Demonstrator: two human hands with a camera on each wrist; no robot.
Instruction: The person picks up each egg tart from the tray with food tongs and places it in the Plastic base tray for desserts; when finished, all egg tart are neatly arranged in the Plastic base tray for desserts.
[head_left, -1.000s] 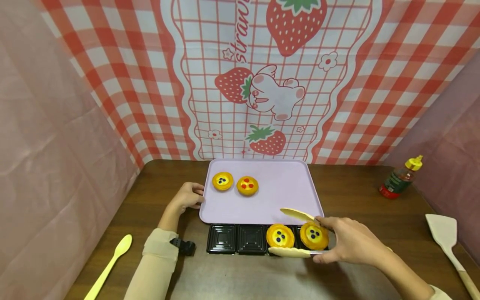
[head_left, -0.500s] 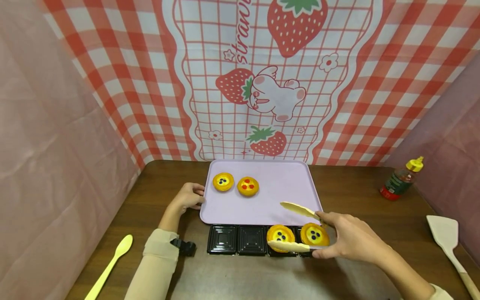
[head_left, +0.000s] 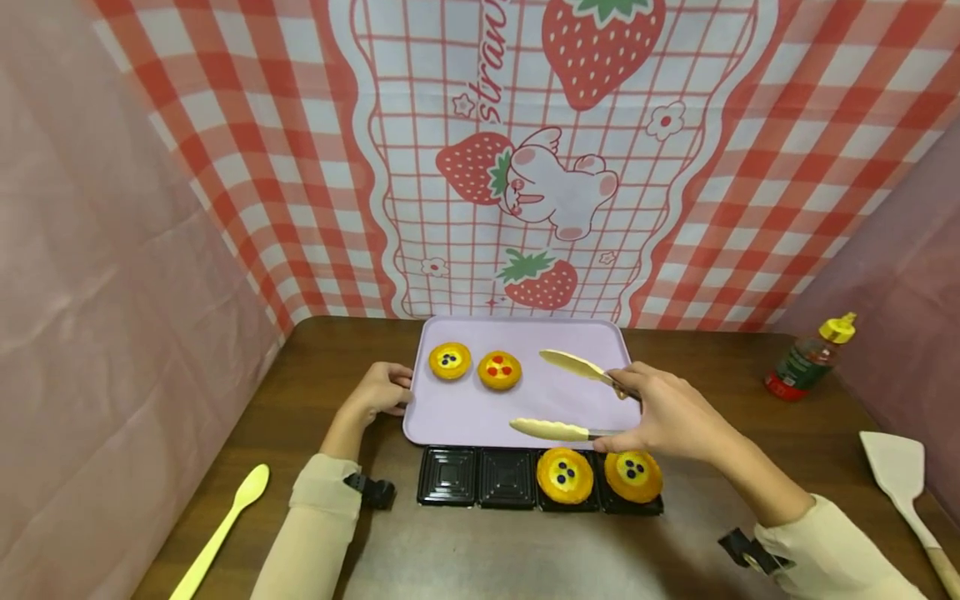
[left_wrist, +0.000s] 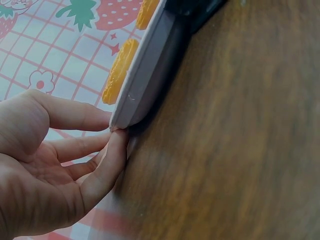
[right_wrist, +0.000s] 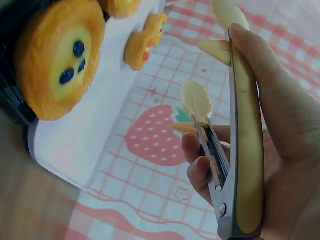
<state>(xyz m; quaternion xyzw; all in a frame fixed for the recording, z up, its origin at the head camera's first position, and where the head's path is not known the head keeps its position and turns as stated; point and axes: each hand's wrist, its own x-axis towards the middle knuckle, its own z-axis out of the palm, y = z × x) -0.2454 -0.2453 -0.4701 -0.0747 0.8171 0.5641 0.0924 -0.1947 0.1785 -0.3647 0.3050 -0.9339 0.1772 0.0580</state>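
From where I stand, taking the lilac tray (head_left: 480, 421) as a clock face with 6 o'clock nearest the person, the left hand (head_left: 380, 387) sits at 9 o'clock, its thumb and fingers curled at the rim in a pinch. The right hand (head_left: 675, 412), at 4 o'clock, grips a pair of cream-tipped tongs (head_left: 573, 364), thumb on one arm and fingers on the other. The tongs stand spread over the tray, tips pointing towards 9; I can't tell whether they touch it.

A tart with dark berries (head_left: 450, 361) lies on the tray at 10 o'clock, and a tart with red pieces (head_left: 499, 371) just beside it, nearer the middle. Against 6 o'clock runs a black four-part container (head_left: 477, 477), with one berry tart (head_left: 565, 477) in its third compartment from the left and another (head_left: 633, 477) in its fourth.

Further out, a yellow-capped bottle (head_left: 806, 367) stands at 3 o'clock, a spatula (head_left: 896, 467) lies towards 4, and a yellow spoon (head_left: 243, 496) towards 8.
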